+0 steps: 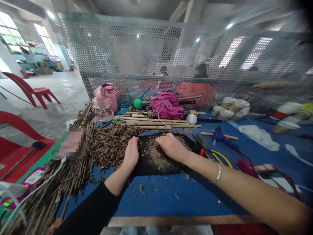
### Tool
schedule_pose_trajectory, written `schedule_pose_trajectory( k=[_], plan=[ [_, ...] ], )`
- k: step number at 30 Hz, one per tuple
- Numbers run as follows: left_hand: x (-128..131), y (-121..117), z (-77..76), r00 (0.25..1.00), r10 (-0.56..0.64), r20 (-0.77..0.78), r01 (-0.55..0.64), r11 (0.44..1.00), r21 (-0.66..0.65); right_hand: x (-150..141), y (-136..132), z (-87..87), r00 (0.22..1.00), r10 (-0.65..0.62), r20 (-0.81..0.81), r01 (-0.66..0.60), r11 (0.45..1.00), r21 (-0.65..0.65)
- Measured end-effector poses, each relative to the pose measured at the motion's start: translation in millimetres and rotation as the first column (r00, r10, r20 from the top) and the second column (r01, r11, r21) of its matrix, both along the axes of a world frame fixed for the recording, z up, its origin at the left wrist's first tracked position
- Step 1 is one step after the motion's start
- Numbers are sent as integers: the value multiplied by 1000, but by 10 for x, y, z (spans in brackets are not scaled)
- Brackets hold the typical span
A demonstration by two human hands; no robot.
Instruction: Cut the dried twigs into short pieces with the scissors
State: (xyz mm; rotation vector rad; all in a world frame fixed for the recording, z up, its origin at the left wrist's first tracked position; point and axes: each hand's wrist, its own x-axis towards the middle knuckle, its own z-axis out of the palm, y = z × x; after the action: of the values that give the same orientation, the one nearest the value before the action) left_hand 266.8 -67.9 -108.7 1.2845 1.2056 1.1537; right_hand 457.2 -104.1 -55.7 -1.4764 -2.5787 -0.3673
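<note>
My left hand point(131, 153) rests edge-on at the left side of a black sheet point(156, 164), its fingers together and curled over a heap of dry brown plant scraps point(111, 143). My right hand point(171, 146) lies palm down on the scraps spread over the black sheet, fingers flat and pointing left. A silver bangle point(217, 173) circles my right wrist. A black sleeve covers my left forearm. Neither hand lifts anything clear of the blue table point(171, 195).
A bundle of dry stalks point(56, 182) lies at the left. Behind are bamboo sticks point(151, 121), a pink bottle point(105, 101), a magenta cloth point(167, 106) and a perforated metal screen point(146, 52). Red-and-yellow-handled scissors point(212, 153), a blue glue gun point(221, 137) and paper cups point(230, 109) sit at the right.
</note>
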Motion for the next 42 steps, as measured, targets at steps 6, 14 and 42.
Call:
schedule_pose_trajectory(
  k=[6, 14, 42],
  plan=[
    [-3, -8, 19, 1000, -7, 3, 7, 999, -42, 354, -22, -136, 852, -474, -221, 469, 880, -78],
    [-1, -48, 16, 999, -28, -41, 28, 1000, 11, 388, -212, -314, 909, -278, -311, 273, 960, -59],
    [16, -111, 148, 980, -148, -133, 165, 978, 124, -423, 78, -73, 946, -257, -199, 237, 964, -120]
  ],
)
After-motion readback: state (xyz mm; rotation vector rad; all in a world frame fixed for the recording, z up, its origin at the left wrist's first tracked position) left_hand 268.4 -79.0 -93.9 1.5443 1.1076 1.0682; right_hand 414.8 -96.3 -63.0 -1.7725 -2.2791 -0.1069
